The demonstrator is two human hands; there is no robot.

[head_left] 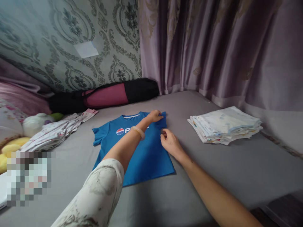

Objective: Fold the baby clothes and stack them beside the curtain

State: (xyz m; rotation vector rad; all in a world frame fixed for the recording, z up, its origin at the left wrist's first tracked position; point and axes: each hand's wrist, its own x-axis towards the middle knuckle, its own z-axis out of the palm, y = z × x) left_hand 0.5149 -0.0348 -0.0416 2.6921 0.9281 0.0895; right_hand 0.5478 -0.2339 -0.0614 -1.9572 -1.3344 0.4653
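Note:
A blue T-shirt (146, 157) with a round logo and white letters lies spread flat on the grey bed sheet, its collar away from me. My left hand (156, 116) reaches across it, fingers closed on the cloth at the right shoulder, by the sleeve. A pale bangle is on that wrist. At the shirt's right side edge, just below the sleeve, my right hand (169, 142) has its fingers curled together at the cloth. My left forearm covers part of the lettering.
A stack of folded white cloths (224, 124) lies to the right. Behind the shirt is a long black and pink bag (106, 96) against the wall. Patterned clothing (56, 130) and plush toys (36, 124) are at the left. Purple curtains (189, 47) hang behind.

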